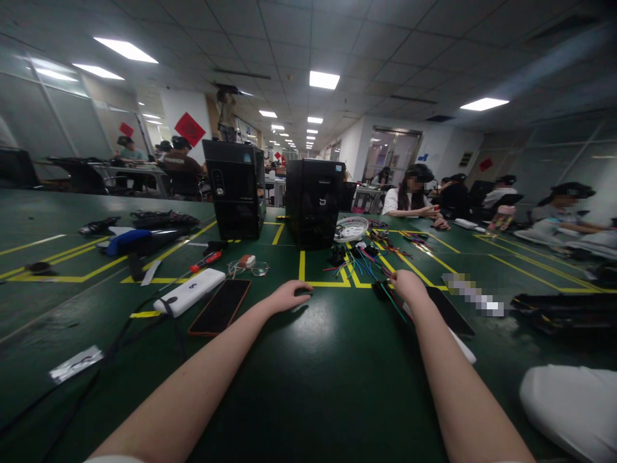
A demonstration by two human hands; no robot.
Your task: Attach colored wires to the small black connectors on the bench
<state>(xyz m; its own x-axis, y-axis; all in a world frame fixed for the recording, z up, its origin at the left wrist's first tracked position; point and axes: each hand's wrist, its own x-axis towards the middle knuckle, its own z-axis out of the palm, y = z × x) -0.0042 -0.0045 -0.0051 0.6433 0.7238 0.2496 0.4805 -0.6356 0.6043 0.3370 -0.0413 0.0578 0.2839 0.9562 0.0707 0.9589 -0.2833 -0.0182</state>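
Observation:
My left hand (290,296) rests on the green table (308,399) with its thumb and fingers apart and nothing in it. To its left lie a phone (222,307) with an orange edge and a white power bank (190,292). My right hand (409,287) is closed at the end of a bundle of coloured wires (398,306), red and green ones among them. The fingertips are partly hidden behind the hand. Beyond it spread more loose wires (361,260) with black connectors. A dark flat device (450,312) lies partly behind my right forearm.
Two black computer towers (236,193) (315,206) stand upright ahead. Beside them is a white basket (351,227). Glasses (258,269), a red-handled tool (205,262) and a blue-and-black item (128,242) lie left. A co-worker (409,196) sits across the table.

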